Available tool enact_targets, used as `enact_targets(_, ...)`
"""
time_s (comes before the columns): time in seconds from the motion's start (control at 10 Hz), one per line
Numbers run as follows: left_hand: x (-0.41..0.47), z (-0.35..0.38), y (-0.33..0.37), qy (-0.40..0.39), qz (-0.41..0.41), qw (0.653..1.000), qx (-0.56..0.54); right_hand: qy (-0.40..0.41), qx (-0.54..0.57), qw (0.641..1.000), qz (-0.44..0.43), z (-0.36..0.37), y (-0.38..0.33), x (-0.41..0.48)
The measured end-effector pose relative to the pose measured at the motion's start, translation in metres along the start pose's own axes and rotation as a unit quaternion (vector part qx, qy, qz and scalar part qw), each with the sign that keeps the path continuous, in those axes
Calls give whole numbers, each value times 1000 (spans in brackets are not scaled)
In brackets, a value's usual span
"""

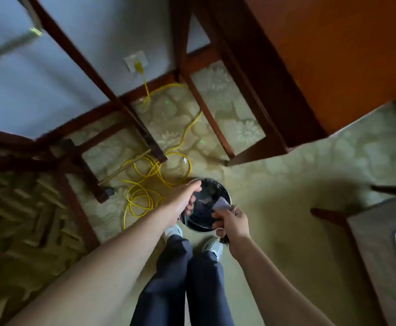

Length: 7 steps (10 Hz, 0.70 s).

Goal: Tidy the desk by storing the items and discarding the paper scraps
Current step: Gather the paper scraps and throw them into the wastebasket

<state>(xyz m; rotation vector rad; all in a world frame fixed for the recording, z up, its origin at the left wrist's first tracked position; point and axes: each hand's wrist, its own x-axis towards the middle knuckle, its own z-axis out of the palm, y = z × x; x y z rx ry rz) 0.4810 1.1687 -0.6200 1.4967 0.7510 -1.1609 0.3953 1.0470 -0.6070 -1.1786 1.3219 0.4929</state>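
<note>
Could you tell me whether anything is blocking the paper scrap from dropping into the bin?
Nothing visible does. The right hand holds the paper scrap over the open bin; the left hand grips its rim off to one side.

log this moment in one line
left hand: grips rim of bin | right hand: holds paper scrap over bin | state: scrap not yet dropped

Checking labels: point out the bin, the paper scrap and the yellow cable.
bin (pixel 210 191): head view, dark inner wall, far side.
paper scrap (pixel 222 204): head view, middle of the white piece.
yellow cable (pixel 155 166): head view, tangle of crossing loops.
</note>
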Motion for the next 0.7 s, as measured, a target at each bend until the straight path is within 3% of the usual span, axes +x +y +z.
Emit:
enact_targets(0.4, 210, 33, -100, 66, -60, 995, 41, 19, -15, 1000, 17, 26, 102, 214)
enact_targets(0.6, 249, 36, -117, 96, -79, 992, -32, -29, 73, 996, 52, 33, 114, 255)
enact_targets(0.7, 254, 34, -129, 115, -66, 991, -26, -7, 81, 993, 84, 30, 116, 256)
